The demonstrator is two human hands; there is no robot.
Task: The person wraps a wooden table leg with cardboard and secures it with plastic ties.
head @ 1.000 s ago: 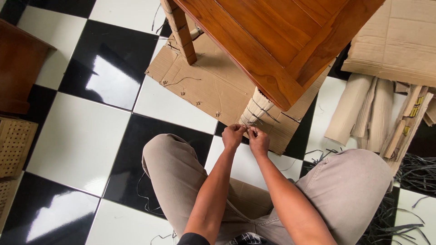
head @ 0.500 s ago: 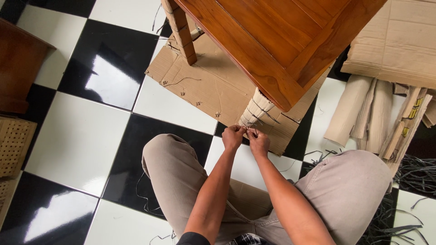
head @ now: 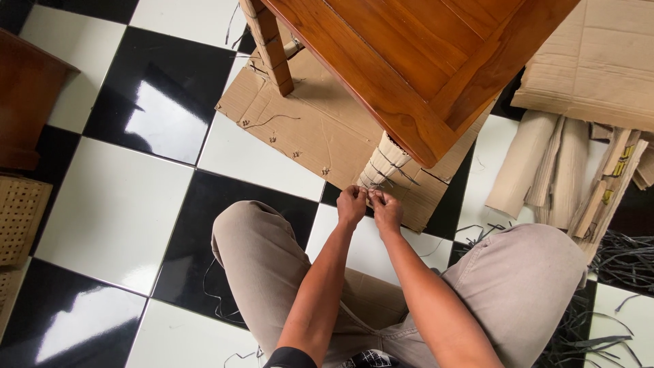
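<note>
The near table leg (head: pixel 383 165), standing on flat cardboard (head: pixel 306 129), was found wrapped in corrugated card with several dark ties already fastened, while the left hand (head: pixel 352 204) and right hand (head: pixel 387 210), held together, were pinched on the lowest tie, judged unfinished.

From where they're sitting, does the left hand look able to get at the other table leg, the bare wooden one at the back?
Probably not without shifting. The left hand is at the wrapped leg; the bare leg stands well beyond it across the cardboard sheet, though nothing blocks the way.
</note>
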